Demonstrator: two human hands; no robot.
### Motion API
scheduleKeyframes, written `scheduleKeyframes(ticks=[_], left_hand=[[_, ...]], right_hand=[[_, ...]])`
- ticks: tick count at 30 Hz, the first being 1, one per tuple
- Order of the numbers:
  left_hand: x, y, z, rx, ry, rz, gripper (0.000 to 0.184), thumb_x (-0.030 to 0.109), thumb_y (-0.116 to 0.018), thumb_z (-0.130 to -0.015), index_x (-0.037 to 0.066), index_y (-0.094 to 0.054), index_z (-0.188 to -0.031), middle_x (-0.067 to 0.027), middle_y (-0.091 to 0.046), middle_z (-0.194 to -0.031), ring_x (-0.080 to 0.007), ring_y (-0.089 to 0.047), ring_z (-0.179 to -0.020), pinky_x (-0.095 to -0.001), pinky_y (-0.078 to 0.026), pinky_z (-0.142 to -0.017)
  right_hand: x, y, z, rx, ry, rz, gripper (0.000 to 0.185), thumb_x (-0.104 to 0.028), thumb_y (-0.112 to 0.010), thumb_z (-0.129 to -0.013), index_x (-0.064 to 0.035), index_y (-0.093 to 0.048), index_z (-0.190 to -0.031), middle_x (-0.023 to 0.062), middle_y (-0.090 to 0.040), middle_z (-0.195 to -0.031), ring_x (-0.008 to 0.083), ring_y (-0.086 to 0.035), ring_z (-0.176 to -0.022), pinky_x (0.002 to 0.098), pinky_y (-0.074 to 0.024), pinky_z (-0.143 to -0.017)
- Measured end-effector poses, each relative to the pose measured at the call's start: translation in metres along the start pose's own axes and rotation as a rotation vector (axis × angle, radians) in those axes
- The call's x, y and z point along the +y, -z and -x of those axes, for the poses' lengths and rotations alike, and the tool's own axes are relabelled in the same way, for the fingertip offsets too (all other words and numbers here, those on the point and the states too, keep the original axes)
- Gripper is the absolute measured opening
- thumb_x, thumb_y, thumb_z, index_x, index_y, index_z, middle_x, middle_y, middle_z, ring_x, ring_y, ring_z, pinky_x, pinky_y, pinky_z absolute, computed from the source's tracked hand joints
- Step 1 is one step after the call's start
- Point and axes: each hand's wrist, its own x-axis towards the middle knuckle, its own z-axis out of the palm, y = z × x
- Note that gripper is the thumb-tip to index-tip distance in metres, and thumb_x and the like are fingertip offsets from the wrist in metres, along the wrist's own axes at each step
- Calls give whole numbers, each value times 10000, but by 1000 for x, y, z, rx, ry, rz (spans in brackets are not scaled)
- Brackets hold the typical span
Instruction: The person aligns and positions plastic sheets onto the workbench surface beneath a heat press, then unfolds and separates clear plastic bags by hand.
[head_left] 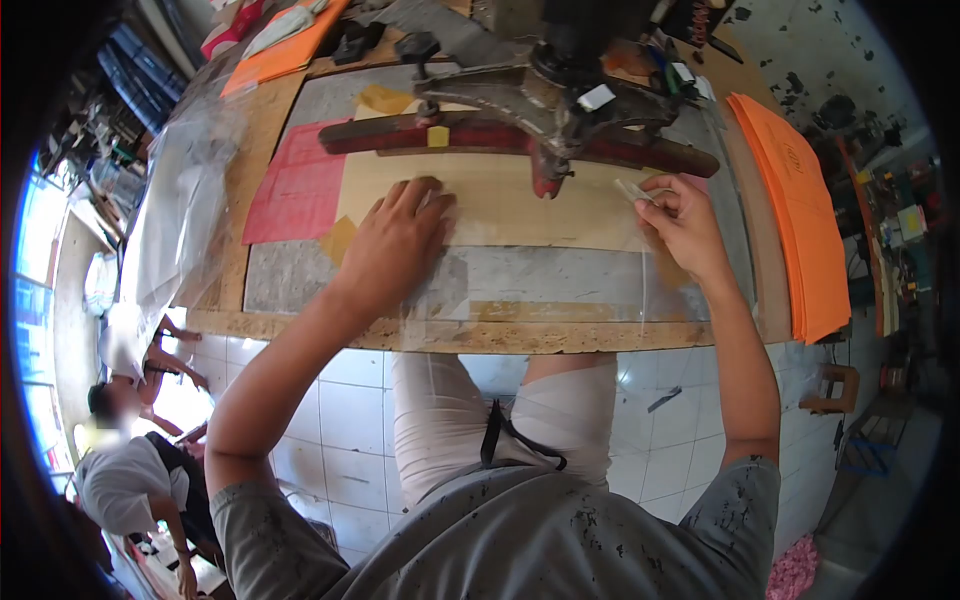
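A thin clear plastic sheet [540, 312] spans the space between my hands and hangs down toward the table's front edge. My right hand [685, 225] pinches its upper right corner between thumb and fingertips. Over the left part of the tan board [530, 205], my left hand [395, 235] is bent at the fingers with the thumb close in, at the sheet's left side; its fingertips are partly blurred. Just beyond both hands, a red bar [640, 150] on a dark metal machine arm [560, 80] lies across the board.
A red mesh sheet [295, 190] lies left of the board. Loose clear plastic [185, 210] covers the table's left side. Orange folded sheets [795, 220] hang over the right edge. Tools [680, 75] lie behind the machine. Another person [135, 480] is at lower left.
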Motion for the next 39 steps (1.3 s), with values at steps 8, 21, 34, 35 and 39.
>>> scheduleKeyframes(ticks=[8,21,34,35,39], left_hand=[[-4,0,11,159,200,127,495,170,-755,-889,64,-585,-1341,-178,-582,-1424,-397,-545,-1314,-482,-437,-1119],[9,-2,2,213,408,743,666,72,-767,-862,18,-497,-1468,-121,-680,-1157,-144,-644,-976,-314,-550,-857],[36,18,44,248,524,1248,265,167,-633,-1065,-31,-636,-1241,-115,-787,-1099,-130,-752,-909,-254,-550,-758],[38,19,48,282,533,1260,266,167,-632,-1066,-34,-635,-1239,-121,-788,-1102,-139,-759,-920,-255,-554,-758],[41,18,60,330,494,1307,284,138,-630,-1065,-60,-623,-1269,-165,-780,-1117,-175,-764,-956,-267,-570,-789]], right_hand=[[5,1,26,35,111,-13,239,-112,-696,-1024,6,-650,-1226,21,-715,-852,64,-638,-768,245,-491,-707],[1,11,53,128,130,-188,215,-141,-666,-1055,-10,-655,-1225,16,-710,-914,60,-638,-755,216,-487,-669],[-4,11,67,109,132,-195,184,-152,-669,-1052,-1,-686,-1157,21,-721,-924,72,-642,-755,232,-498,-676],[-6,11,70,112,127,-216,180,-148,-672,-1049,2,-691,-1147,25,-723,-926,73,-643,-758,233,-501,-680],[-9,11,78,75,96,-289,183,-127,-691,-1035,17,-690,-1148,32,-724,-926,79,-648,-779,239,-514,-708]])
